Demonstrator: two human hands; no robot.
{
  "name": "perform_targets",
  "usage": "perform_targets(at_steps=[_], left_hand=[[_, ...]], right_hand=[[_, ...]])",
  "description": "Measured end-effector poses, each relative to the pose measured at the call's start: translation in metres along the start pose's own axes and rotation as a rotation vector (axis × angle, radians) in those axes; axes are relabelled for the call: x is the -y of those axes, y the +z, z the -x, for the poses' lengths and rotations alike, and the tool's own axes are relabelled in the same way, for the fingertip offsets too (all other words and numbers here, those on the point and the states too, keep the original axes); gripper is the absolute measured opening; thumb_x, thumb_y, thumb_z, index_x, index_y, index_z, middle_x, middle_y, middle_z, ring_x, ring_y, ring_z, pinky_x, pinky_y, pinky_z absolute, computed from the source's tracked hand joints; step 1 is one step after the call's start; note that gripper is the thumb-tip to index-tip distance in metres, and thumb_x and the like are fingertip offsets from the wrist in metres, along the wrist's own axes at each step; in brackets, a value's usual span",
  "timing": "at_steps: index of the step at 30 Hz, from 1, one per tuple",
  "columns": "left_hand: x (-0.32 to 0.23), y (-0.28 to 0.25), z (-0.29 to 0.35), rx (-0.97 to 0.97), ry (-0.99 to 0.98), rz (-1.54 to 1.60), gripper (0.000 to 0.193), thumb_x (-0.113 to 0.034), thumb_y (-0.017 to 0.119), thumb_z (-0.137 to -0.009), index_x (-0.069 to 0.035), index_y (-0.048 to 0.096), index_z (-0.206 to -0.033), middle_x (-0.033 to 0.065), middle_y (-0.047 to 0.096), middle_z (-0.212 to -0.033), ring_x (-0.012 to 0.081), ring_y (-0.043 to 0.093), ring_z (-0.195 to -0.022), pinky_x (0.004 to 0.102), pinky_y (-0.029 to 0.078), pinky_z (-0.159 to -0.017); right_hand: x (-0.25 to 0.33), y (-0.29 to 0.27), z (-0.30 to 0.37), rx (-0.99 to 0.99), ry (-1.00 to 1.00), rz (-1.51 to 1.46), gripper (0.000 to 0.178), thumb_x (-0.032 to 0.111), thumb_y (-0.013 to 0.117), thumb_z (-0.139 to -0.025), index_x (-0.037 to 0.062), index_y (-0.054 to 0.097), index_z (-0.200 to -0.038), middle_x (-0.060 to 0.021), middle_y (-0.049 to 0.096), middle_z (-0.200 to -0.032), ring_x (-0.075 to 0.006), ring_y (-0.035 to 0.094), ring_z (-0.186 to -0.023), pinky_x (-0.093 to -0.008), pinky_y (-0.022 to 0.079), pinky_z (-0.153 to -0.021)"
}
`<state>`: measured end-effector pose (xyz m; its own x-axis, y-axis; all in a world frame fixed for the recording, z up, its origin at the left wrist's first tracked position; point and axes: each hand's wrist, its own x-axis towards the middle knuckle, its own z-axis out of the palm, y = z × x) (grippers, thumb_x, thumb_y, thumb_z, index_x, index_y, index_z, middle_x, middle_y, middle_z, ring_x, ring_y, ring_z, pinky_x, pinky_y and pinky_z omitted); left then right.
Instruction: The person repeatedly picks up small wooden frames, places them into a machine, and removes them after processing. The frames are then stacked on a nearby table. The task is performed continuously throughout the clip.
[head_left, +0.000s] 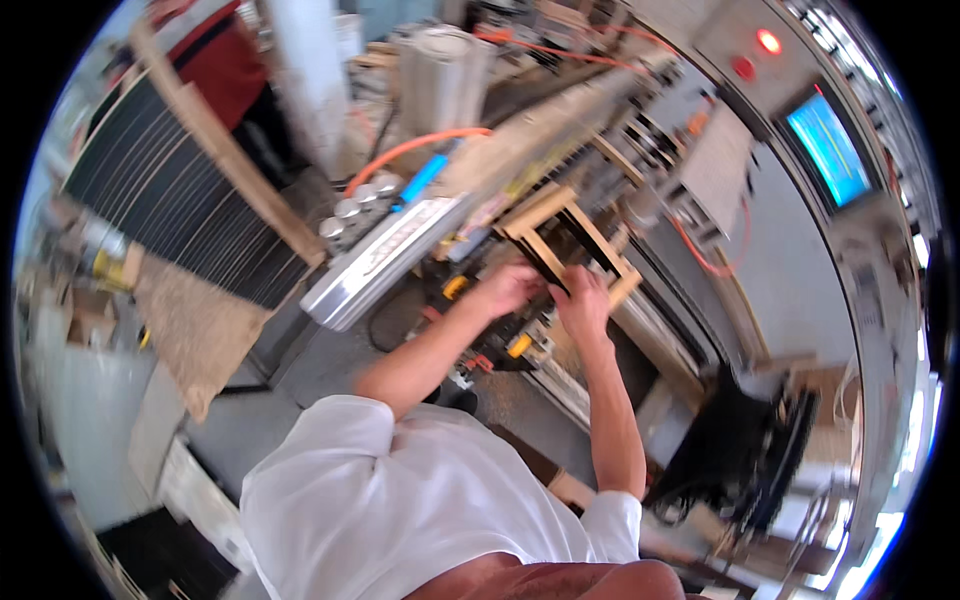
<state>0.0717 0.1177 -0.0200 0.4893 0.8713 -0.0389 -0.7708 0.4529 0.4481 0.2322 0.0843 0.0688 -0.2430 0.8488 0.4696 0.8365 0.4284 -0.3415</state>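
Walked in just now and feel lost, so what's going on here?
A person in a white shirt is handling a pale, rectangular wooden frame with dark inner edges. Their bare right hand is at its near end, their bare left hand close by its left side; how firmly either grips is unclear. A shiny silver metal bar is to the left, a lit blue screen at upper right.

At the upper right of the frame we see a lit blue screen and, above it, a glowing red lamp. At the upper left we find a person in a red top, a dark striped stack and a pale pillar. A brown board shows at left.
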Motion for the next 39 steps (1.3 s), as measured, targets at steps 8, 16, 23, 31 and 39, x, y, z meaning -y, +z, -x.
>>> perform_targets(at_steps=[8,16,23,31,39], left_hand=[[0.031,-0.001,-0.002,-0.308,0.115,-0.009,0.027,-0.018,0.058,-0.091,-0.010,0.053,-0.116,0.0072,0.063,-0.106,0.0220,0.061,-0.095,0.0372,0.050,-0.084],[0.009,0.029,0.152,-0.384,0.125,-0.174,0.037,-0.020,0.052,-0.096,-0.003,0.044,-0.127,0.0110,0.053,-0.123,0.0236,0.054,-0.115,0.0383,0.045,-0.098],[0.009,0.016,0.298,-0.421,0.051,-0.267,0.035,-0.020,0.047,-0.098,-0.004,0.044,-0.129,0.0094,0.054,-0.124,0.0226,0.051,-0.118,0.0391,0.043,-0.100],[-0.014,-0.025,0.376,-0.673,0.124,-0.265,0.033,-0.022,0.054,-0.094,-0.003,0.049,-0.121,0.0092,0.059,-0.114,0.0245,0.057,-0.110,0.0408,0.045,-0.096],[-0.023,-0.051,0.395,-0.763,0.183,-0.115,0.028,-0.022,0.058,-0.092,-0.003,0.054,-0.112,0.0084,0.060,-0.112,0.0241,0.059,-0.106,0.0381,0.049,-0.091]], right_hand=[[-0.023,0.012,-0.001,0.116,0.074,-0.058,0.027,0.009,0.072,-0.070,0.0065,0.057,-0.093,-0.0131,0.064,-0.080,-0.0362,0.060,-0.078,-0.0460,0.048,-0.068],[-0.051,0.036,-0.047,0.167,0.179,-0.071,0.027,0.006,0.072,-0.070,0.0032,0.059,-0.094,-0.0146,0.064,-0.080,-0.0338,0.061,-0.080,-0.0439,0.049,-0.069],[-0.069,0.057,-0.071,0.102,0.089,0.071,0.024,0.004,0.071,-0.067,0.0027,0.058,-0.087,-0.0162,0.063,-0.077,-0.0370,0.060,-0.079,-0.0462,0.048,-0.070],[-0.021,0.043,-0.095,0.322,0.114,0.407,0.017,0.016,0.057,-0.079,0.0043,0.062,-0.090,-0.0163,0.066,-0.087,-0.0361,0.061,-0.088,-0.0470,0.047,-0.081],[-0.050,0.049,-0.101,0.269,0.043,0.411,0.012,0.006,0.058,-0.075,0.0055,0.061,-0.087,-0.0176,0.067,-0.081,-0.0337,0.063,-0.086,-0.0451,0.042,-0.083]])
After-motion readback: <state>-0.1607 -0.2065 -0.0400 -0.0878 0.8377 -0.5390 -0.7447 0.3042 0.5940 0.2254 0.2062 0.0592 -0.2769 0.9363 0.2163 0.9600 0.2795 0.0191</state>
